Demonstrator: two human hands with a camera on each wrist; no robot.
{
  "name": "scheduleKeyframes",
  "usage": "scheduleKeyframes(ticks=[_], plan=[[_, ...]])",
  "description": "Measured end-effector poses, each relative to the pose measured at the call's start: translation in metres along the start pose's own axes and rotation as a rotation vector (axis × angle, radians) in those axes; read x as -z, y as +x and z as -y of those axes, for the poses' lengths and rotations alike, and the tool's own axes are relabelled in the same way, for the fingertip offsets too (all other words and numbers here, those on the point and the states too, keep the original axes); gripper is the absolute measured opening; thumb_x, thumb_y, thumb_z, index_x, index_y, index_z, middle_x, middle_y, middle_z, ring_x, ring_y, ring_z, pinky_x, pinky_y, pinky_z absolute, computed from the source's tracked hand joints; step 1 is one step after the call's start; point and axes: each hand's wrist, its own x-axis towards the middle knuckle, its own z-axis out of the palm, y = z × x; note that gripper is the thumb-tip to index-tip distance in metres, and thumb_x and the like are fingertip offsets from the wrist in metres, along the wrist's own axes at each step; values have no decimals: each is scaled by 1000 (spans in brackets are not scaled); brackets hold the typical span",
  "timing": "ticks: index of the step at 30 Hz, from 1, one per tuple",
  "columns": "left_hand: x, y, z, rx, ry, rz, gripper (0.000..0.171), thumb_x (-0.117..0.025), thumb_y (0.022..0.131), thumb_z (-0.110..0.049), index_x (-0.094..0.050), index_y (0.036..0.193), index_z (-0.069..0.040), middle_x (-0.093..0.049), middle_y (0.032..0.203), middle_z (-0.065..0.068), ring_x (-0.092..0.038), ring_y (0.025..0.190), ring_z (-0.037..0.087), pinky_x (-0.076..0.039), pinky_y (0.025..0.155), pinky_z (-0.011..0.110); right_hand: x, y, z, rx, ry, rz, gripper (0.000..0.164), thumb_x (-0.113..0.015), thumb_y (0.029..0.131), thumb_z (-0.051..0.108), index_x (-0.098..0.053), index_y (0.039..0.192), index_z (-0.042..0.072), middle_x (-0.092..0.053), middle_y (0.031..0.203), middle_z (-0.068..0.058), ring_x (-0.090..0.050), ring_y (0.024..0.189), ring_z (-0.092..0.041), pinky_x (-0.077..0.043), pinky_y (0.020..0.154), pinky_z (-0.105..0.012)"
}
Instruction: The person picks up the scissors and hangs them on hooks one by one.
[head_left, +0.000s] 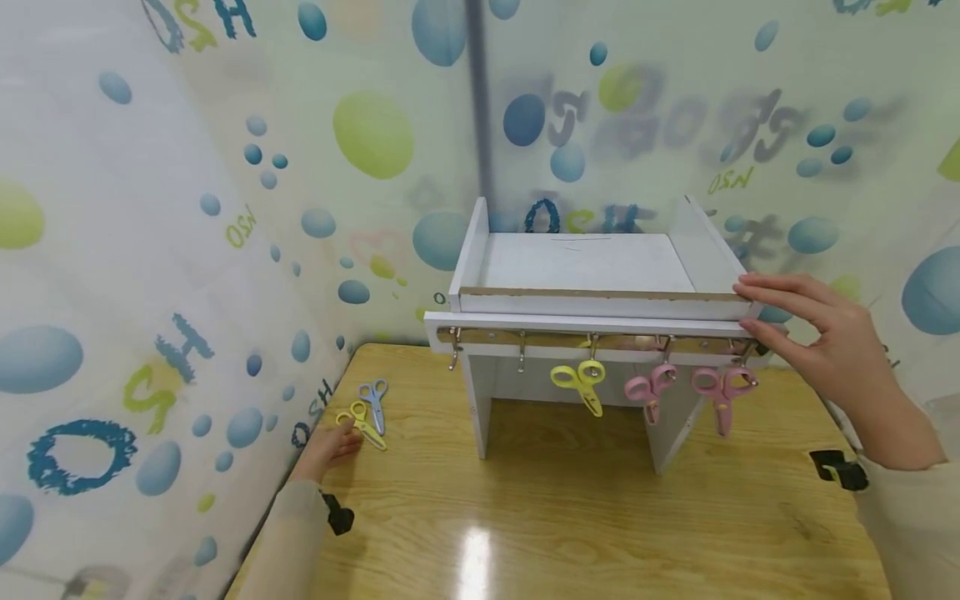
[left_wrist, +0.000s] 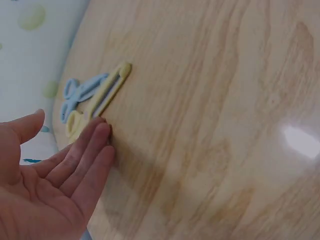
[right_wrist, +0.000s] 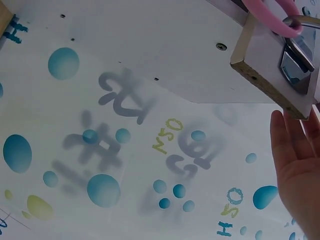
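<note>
My left hand (head_left: 328, 450) is beside a pair of yellow scissors (head_left: 369, 429) lying on the table, its fingertips at the handles. In the left wrist view the fingers (left_wrist: 90, 167) are fairly straight, the thumb held apart. Blue scissors (head_left: 377, 408) lie just past the yellow pair. With thumb in front and fingers on top, my right hand (head_left: 832, 333) holds the right front corner of a white shelf (head_left: 585, 308). From its hook rail (head_left: 495, 323) hang yellow scissors (head_left: 588, 387) and two pink pairs, one pink pair (head_left: 651, 393) beside the other pink pair (head_left: 722, 400).
Two hooks at the left, an outer hook (head_left: 453, 350) and an inner hook (head_left: 522, 354), carry nothing. The shelf stands on the wooden table (head_left: 555, 525). A patterned curtain (head_left: 375, 133) closes off the back and left side.
</note>
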Motion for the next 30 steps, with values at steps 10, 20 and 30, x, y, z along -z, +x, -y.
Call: scheduleKeyframes(ticks=[10,20,30], plan=[[-11,5,5,-38,81,-126,48,-61,90,-20,-51,117,20,-72,74,10,-69,65,14,-59,66,28,-1,-2,2,-18,-16,-15,50,-61,87,45,-69,112,2,-65,116,-13,-48,118,8,-35,95,-3],[-33,10,1,-104,853,-363,45,-58,89,-39,-58,62,-4,-56,64,10,-50,58,22,-39,46,31,-4,-2,3,-27,-9,-23,48,-63,87,43,-69,112,2,-65,116,-14,-48,118,7,-35,95,-3],[-31,14,5,-103,751,-331,31,-55,85,-26,-58,73,2,-55,72,14,-50,64,26,-41,53,33,-4,-4,0,-16,4,-27,46,-63,88,41,-69,113,2,-64,117,-15,-50,117,5,-36,95,-4]])
